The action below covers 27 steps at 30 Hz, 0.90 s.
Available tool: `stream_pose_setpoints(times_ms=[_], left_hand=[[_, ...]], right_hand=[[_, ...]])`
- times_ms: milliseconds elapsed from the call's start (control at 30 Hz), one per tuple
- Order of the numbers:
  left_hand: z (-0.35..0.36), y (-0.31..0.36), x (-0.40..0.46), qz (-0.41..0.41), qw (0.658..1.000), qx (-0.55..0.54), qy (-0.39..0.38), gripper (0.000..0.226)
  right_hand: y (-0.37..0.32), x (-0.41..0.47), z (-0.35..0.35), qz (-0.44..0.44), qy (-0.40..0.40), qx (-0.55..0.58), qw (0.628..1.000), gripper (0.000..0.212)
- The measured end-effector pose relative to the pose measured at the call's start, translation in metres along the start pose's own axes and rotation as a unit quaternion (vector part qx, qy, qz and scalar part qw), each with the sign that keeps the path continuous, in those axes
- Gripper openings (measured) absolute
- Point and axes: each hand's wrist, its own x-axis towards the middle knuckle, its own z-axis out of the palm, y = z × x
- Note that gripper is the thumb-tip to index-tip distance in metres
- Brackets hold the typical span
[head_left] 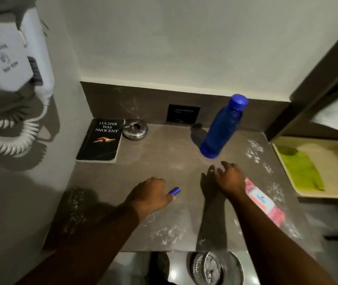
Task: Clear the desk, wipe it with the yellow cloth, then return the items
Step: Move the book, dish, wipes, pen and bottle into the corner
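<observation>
Centrally, the left hand point(150, 193) is closed on a small blue object point(174, 190), possibly a cap or lighter, presumably lifting it to clear the desk point(164, 153). The right hand point(228, 177), fingers spread and empty, reaches toward the blue bottle point(221, 128). At right of frame, the yellow cloth point(301, 169) lies in a tray point(328, 197), apart from the dusty surface awaiting wiping.
</observation>
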Motion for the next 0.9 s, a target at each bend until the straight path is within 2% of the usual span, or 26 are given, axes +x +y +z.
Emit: stream_pose_setpoints(times_ms=[67, 200, 300, 400, 500, 633, 800, 900], left_hand=[[0.006, 0.003, -0.004, 0.017, 0.999, 0.04, -0.014, 0.038], [0.016, 0.009, 0.0, 0.017, 0.996, 0.08, -0.024, 0.026], [0.019, 0.012, 0.006, 0.005, 0.995, 0.101, -0.009, 0.025], [0.019, 0.012, 0.01, -0.009, 0.994, 0.11, -0.007, 0.026], [0.009, 0.004, 0.015, -0.043, 0.995, 0.091, 0.007, 0.027], [-0.028, -0.028, 0.026, -0.137, 0.989, 0.036, 0.047, 0.03], [-0.094, -0.094, 0.039, -0.277, 0.955, -0.018, 0.104, 0.034], [-0.121, -0.129, 0.045, -0.283, 0.944, -0.026, 0.165, 0.035]], right_hand=[[0.035, -0.012, -0.015, 0.043, -0.027, -0.084, 0.995, 0.078], [0.091, -0.027, -0.035, 0.117, -0.08, -0.129, 0.981, 0.1], [0.106, -0.031, -0.039, 0.118, -0.106, -0.151, 0.976, 0.098], [0.095, -0.032, -0.038, 0.097, -0.069, -0.144, 0.982, 0.09], [0.052, -0.026, -0.031, 0.038, -0.039, -0.091, 0.994, 0.089], [-0.04, -0.011, -0.006, -0.078, -0.061, -0.029, 0.995, 0.082], [-0.17, 0.018, 0.031, -0.227, -0.094, -0.023, 0.969, 0.082], [-0.24, 0.041, 0.047, -0.318, -0.087, -0.05, 0.943, 0.076]])
